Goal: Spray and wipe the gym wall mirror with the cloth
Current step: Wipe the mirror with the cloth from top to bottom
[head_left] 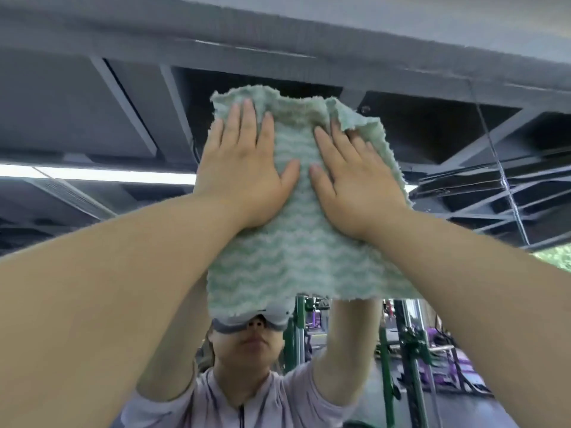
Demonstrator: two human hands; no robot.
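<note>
While left hand (pixel 244 171), right hand (pixel 355 183) press flat on cloth (pixel 293 261) | cloth near mirror (pixel 92 118) top edge | room sideways

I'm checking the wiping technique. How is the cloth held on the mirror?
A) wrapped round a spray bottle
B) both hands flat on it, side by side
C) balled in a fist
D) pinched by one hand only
B: the left hand and right hand both lie with straight fingers on the cloth, pressing it to the mirror.
</note>
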